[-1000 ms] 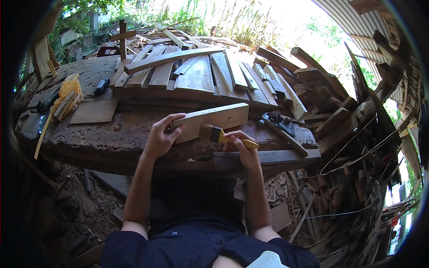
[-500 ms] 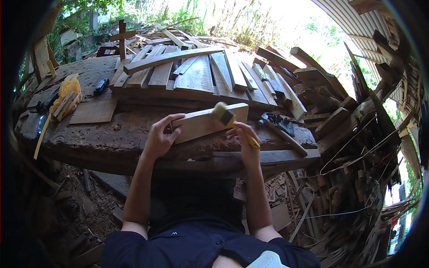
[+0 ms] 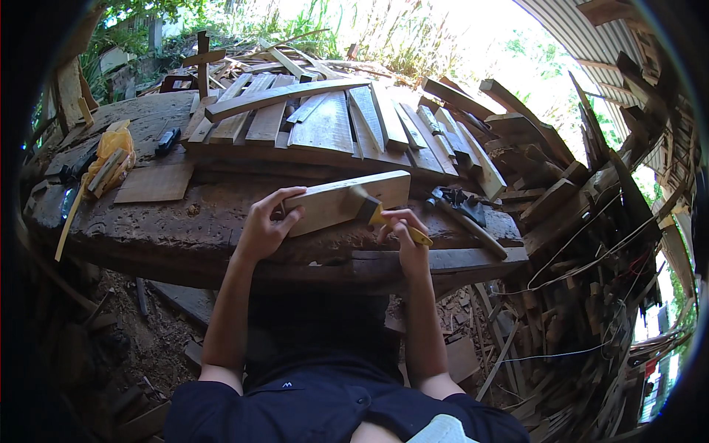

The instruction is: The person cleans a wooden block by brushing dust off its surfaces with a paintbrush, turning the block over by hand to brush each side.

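Note:
Gripped at its left end, a pale wooden board (image 3: 319,209) stands tilted on its long edge over the workbench, held by my left hand (image 3: 267,225). My right hand (image 3: 402,236) is closed on a paintbrush (image 3: 371,209) with a yellow handle and a dark band. The bristles, slightly blurred, lie against the face of the board right of its middle. Just right of the board, a metal tool (image 3: 476,229) with a long handle lies on the rough, thick wooden bench (image 3: 207,229), among other dark hardware.
Rows of loose planks (image 3: 317,133) lie across the back of the bench. At left are a yellow plastic bag (image 3: 118,145), a flat wood square (image 3: 153,184) and a small black object (image 3: 168,142). Scrap timber (image 3: 561,199) and hanging wires crowd the right side, under corrugated roofing (image 3: 569,29).
The brush has swept up toward the board's top edge and back down to the middle of its face, with my right hand shifting along. My left hand and the board stay in place.

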`<state>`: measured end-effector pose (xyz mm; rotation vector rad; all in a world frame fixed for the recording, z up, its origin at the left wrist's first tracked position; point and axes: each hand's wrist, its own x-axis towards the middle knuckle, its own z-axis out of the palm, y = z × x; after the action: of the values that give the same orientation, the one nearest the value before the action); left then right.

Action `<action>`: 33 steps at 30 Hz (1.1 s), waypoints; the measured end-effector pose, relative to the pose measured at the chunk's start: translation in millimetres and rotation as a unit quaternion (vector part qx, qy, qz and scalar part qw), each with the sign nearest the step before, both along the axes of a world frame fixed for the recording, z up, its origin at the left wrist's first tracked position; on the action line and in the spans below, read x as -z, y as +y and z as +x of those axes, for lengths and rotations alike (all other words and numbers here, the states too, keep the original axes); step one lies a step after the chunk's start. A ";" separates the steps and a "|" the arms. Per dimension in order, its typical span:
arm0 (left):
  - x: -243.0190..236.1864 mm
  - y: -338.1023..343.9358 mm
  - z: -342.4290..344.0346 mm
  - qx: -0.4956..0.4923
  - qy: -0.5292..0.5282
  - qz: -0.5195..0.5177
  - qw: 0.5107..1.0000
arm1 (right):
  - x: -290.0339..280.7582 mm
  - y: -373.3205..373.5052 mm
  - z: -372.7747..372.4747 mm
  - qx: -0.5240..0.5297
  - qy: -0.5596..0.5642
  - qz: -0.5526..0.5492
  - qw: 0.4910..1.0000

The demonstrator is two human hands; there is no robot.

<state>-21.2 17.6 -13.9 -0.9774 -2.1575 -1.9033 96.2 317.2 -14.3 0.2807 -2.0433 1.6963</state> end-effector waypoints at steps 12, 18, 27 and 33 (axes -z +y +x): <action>-0.9 2.2 0.6 -0.015 0.009 0.011 1.000 | -3.9 3.6 10.4 0.048 -0.071 -0.049 0.995; -0.8 -0.8 -0.4 -0.015 0.002 -0.022 1.000 | -6.8 -17.6 -2.1 0.159 0.027 -0.082 0.983; 6.3 3.6 0.2 -0.025 0.037 0.022 0.999 | -5.5 -19.4 8.1 0.085 -0.036 -0.037 0.995; 0.2 0.6 -0.3 -0.015 0.019 -0.025 0.999 | -2.2 -9.5 1.5 0.205 0.031 -0.053 0.977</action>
<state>-21.5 18.3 -14.1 -0.9754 -2.1953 -1.8111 97.8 307.7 -12.1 -0.1174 -1.8032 1.5091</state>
